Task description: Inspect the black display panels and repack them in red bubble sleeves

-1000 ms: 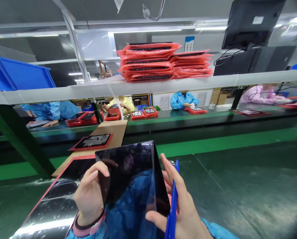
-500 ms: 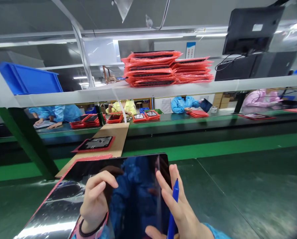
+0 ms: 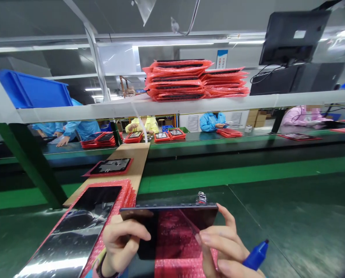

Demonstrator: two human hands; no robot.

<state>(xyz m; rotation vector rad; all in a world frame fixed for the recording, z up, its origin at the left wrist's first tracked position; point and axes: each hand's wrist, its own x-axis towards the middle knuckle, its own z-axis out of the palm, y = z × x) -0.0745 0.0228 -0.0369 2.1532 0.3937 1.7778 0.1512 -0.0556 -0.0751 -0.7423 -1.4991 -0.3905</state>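
Note:
A dark glossy tablet screen (image 3: 178,227) is tilted up in front of me, its long edge facing away and its glass reflecting red bubble wrap. My left hand (image 3: 123,239) grips its left side, index finger bent over the glass. At its right side, my right hand (image 3: 224,243) has fingertips on the glass near what looks like the edge of a clear film; some fingers go behind the screen. A blue marker pen (image 3: 256,255) is tucked in the right hand, tip pointing up and right. A small metallic part (image 3: 201,197) shows just beyond the top edge.
Another black screen (image 3: 74,227) lies on stacked red bubble wrap (image 3: 129,193) at left. Beyond, a tablet part (image 3: 111,166) rests on a brown board (image 3: 140,162). Red-wrapped stacks (image 3: 175,81) sit on the overhead shelf (image 3: 109,110). Co-workers in coloured smocks sit across the green bench.
The screen has tipped from lying nearly flat to steeply tilted and moved right, uncovering the screen and bubble wrap at left. My right hand has closed in on its side; the pen now leans right.

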